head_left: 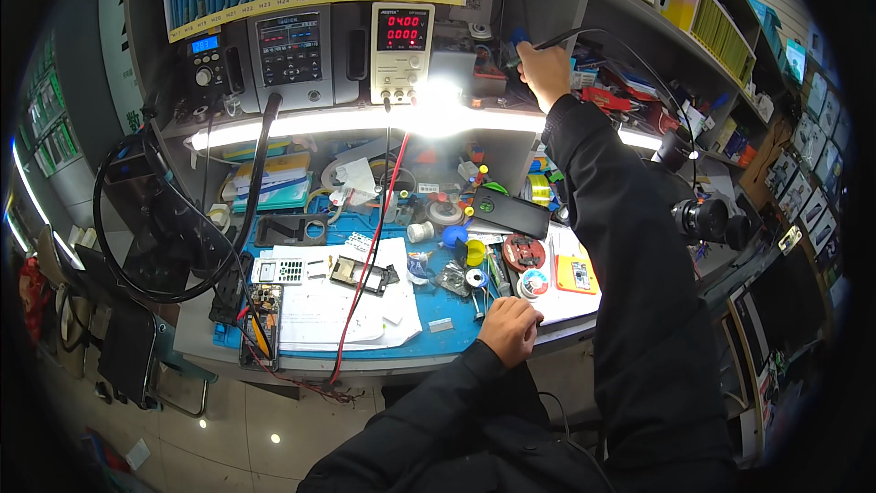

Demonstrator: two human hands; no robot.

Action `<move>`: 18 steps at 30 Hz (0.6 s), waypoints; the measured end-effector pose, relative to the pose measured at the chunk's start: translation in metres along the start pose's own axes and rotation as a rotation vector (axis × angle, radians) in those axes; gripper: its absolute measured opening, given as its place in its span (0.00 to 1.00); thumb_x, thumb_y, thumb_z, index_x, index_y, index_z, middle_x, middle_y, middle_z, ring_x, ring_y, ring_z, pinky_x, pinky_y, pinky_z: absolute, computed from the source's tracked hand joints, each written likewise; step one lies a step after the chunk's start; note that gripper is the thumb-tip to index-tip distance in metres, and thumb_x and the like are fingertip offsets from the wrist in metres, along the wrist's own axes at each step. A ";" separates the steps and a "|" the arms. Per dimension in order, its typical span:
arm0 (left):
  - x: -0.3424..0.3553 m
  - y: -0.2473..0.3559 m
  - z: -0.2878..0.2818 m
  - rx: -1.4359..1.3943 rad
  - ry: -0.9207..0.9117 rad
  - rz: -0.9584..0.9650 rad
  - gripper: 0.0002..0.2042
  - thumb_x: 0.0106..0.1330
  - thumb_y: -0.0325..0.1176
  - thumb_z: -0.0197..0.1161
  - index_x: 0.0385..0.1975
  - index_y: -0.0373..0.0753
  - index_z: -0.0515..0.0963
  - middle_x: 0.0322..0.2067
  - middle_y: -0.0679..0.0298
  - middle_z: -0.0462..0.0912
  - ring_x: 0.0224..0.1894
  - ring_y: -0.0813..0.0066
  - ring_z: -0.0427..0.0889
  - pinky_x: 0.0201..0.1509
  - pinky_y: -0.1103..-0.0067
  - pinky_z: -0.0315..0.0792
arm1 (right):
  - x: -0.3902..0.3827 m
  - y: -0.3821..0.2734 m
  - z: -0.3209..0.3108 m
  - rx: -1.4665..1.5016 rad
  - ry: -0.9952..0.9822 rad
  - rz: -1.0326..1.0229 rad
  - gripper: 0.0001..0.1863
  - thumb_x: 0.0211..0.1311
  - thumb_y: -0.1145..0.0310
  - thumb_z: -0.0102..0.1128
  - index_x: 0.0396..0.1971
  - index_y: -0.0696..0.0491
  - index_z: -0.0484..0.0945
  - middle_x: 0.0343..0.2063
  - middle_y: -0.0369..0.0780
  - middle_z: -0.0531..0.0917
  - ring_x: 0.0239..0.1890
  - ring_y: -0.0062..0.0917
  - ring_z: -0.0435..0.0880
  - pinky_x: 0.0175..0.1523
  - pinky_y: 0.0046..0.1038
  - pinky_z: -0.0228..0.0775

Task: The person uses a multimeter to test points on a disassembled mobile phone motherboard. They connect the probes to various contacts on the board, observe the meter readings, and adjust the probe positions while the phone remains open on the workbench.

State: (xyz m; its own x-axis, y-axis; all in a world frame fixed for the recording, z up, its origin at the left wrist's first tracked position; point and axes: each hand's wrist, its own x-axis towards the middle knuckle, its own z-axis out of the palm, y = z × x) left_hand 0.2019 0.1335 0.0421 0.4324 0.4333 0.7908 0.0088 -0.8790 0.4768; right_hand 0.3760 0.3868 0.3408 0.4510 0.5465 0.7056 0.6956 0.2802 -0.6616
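Observation:
My left hand (509, 329) rests at the bench's front edge with its fingers curled in; whatever they hold, if anything, is hidden. Beside it are a small screwdriver (478, 308) and a round reel (532, 284). My right arm stretches up to the shelf on the right. There my right hand (545, 76) has its fingers closed next to a blue-topped item (519, 36) and a black cable (584, 30); I cannot make out what is in the grip. Farther left, an opened phone (261, 324) and a small device frame (358, 275) lie on the bench.
A lit power supply (400, 53) and a grey station (306, 59) stand on the shelf above a bright light bar (338, 128). Red wires (358, 310) hang across the blue mat (443, 340). A dark phone (511, 211) lies among parts; lens barrels (701, 217) jut in at right.

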 end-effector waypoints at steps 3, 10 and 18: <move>0.000 0.000 0.000 0.005 -0.002 -0.001 0.09 0.57 0.20 0.69 0.35 0.40 0.81 0.34 0.61 0.83 0.42 0.60 0.83 0.51 0.68 0.72 | 0.004 0.005 0.002 -0.130 -0.104 -0.137 0.21 0.62 0.59 0.58 0.23 0.64 0.82 0.24 0.58 0.84 0.33 0.55 0.86 0.42 0.48 0.78; 0.000 0.000 0.000 0.004 0.004 -0.001 0.09 0.56 0.20 0.69 0.35 0.40 0.81 0.33 0.61 0.82 0.41 0.60 0.83 0.50 0.68 0.72 | -0.002 0.009 0.000 -0.182 -0.090 -0.350 0.21 0.61 0.58 0.60 0.21 0.63 0.81 0.23 0.57 0.84 0.37 0.57 0.87 0.45 0.51 0.78; -0.002 0.000 0.003 0.034 0.003 -0.010 0.09 0.56 0.20 0.69 0.35 0.41 0.81 0.33 0.62 0.82 0.41 0.60 0.82 0.51 0.68 0.72 | -0.011 -0.029 -0.025 0.089 -0.003 0.016 0.18 0.63 0.62 0.60 0.24 0.64 0.85 0.21 0.50 0.87 0.21 0.33 0.89 0.31 0.33 0.84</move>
State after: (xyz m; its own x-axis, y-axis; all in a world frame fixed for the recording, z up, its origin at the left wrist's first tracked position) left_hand 0.2039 0.1326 0.0394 0.4292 0.4426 0.7874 0.0438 -0.8809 0.4713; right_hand 0.3650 0.3535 0.3585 0.4600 0.5538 0.6941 0.6356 0.3404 -0.6929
